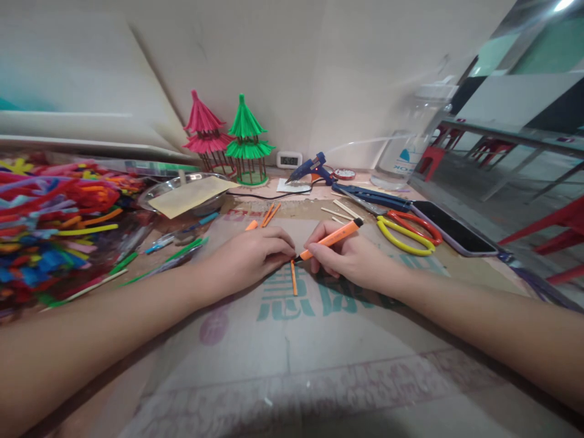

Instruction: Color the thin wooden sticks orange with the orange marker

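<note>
In my right hand [340, 252] is an orange marker [335, 239] with a black end, its tip pointing down and left. That tip meets the upper end of a short orange-coloured stick [294, 280] lying on the printed sheet. My left hand [260, 255] rests flat-knuckled on the sheet, its bent fingertips pressed at the stick's top end, closed around it or holding it down. Beyond the left hand lie two more orange sticks [271, 214] and an orange cap [252, 225]. Several plain wooden sticks [344, 210] lie past the right hand.
Pink [207, 128] and green [246, 137] pagoda models stand at the back, near a blue glue gun [310, 167] and a small clock [289, 160]. At right are scissors [406, 234], a phone [451, 228] and a clear jug [401, 146]. Colourful pipe cleaners [59, 225] heap at left.
</note>
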A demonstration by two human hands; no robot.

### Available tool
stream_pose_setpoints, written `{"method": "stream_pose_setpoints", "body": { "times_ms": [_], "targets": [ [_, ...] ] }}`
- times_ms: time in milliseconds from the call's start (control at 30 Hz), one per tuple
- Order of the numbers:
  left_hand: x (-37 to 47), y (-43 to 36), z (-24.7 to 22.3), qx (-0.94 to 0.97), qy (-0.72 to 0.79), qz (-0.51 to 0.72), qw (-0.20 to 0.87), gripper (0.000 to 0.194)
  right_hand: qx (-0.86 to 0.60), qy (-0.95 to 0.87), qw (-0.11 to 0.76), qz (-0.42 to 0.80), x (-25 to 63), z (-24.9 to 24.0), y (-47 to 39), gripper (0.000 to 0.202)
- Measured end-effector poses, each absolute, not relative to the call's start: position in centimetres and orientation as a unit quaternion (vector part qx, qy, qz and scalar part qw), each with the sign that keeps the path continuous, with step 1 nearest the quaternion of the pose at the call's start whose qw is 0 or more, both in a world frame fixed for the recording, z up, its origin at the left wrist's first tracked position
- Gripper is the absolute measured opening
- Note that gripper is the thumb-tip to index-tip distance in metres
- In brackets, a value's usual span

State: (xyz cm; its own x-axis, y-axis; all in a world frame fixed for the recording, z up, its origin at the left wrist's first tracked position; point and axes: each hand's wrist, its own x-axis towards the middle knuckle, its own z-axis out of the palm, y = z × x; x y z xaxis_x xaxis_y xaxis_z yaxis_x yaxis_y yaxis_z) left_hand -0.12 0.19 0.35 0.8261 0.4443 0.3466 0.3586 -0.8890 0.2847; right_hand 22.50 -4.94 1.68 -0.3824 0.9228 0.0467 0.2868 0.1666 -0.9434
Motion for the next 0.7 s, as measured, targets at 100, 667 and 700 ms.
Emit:
{"method": "stream_pose_setpoints", "body": {
  "times_ms": [100, 667, 700],
  "targets": [
    [-0.09, 0.13, 0.39, 0.951, 0.213, 0.202, 0.099, 0.018, -0.438, -0.69, 0.338, 0.467, 22.56, 1.57, -4.92, 0.017],
    [-0.1, 0.23, 0.2, 0.951, 0.211, 0.204, 0.097, 0.019, -0.436, -0.692, 0.318, 0.48, 22.67, 1.65, -4.91, 0.014],
    [-0.08, 0.22, 0.21, 0.951, 0.211, 0.204, 0.098, 0.019, -0.439, -0.689, 0.327, 0.475, 22.62, 1.63, -4.9, 0.015]
  ]
}}
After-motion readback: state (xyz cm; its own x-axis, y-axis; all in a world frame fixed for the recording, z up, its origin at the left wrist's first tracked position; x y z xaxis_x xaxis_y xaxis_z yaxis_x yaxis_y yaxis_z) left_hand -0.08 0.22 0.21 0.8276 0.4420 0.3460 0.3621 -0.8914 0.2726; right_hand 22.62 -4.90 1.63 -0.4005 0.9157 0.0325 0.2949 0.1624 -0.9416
